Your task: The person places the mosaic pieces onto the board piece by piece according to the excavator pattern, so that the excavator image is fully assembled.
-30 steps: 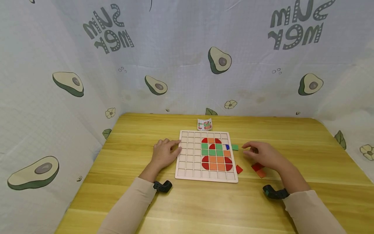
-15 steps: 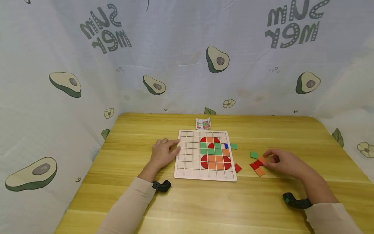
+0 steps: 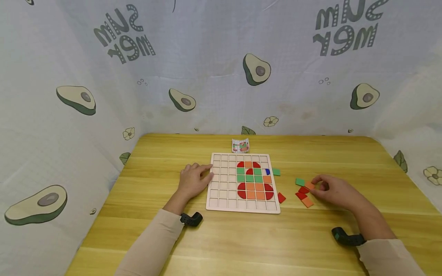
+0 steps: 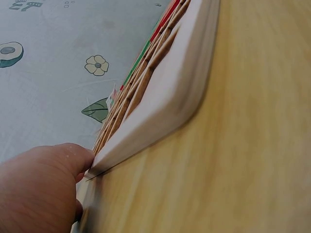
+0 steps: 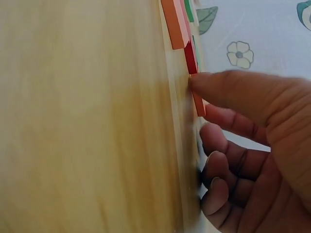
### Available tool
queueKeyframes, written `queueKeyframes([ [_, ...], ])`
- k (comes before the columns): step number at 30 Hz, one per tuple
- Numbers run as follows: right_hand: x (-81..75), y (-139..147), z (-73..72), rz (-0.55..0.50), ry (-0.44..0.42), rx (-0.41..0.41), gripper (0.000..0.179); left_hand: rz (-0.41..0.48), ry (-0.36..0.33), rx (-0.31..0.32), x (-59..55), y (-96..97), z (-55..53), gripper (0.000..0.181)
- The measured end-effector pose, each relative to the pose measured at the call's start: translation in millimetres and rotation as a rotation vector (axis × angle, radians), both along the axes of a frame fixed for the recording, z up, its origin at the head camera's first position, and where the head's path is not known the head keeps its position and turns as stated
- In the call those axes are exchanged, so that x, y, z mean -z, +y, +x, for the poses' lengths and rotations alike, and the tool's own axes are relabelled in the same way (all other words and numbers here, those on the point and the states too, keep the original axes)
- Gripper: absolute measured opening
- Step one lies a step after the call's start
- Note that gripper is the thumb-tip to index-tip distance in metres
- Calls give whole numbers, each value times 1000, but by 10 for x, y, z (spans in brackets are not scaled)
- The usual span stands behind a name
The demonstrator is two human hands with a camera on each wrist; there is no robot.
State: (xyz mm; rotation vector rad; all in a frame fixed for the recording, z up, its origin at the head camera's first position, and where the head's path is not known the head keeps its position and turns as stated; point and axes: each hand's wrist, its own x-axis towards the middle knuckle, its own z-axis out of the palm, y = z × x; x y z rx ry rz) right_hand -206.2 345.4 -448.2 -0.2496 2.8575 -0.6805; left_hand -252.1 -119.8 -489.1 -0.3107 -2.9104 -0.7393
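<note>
A square wooden grid board [image 3: 221,204] lies on the table, with red, orange and green tiles and a blue piece [image 3: 267,172] set in its right part. At its left edge my left hand [image 3: 193,181] rests with thumb and forefinger touching the rim. To the right of the board, my right hand [image 3: 335,190] pinches an orange tile [image 3: 309,185] by thumb and forefinger, low at the tabletop. Beside that tile lie a green tile [image 3: 300,182], two red pieces [image 3: 300,196] and another orange tile [image 3: 307,202]. Its other fingers are curled in the right wrist view.
Behind the board stands a small curved pattern card [image 3: 240,146]. One green tile [image 3: 276,172] and one red tile [image 3: 281,197] lie along the board's right edge. A printed curtain [image 3: 214,76] hangs around the wooden table [image 3: 241,241].
My right hand has moved rightward from near the board's edge to the loose tiles and has hold of an orange one. The left hand keeps its place at the board.
</note>
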Motion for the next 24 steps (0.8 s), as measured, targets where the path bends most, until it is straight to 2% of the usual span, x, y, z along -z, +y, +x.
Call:
queueKeyframes([
  [7,-30,-40,-40,38,56,6,33,8,9,4,-7,-7,6,41],
  [11,-90,-150,-74,29,69,10,38,8,7,2,-13,-11,8,41],
  [15,-142,-348,-146,-7,51,1,39,5,6,2,-16,-14,7,41],
  [24,-228,-980,-329,-85,12,-107,29,0,13,1,-16,-1,-1,40],
])
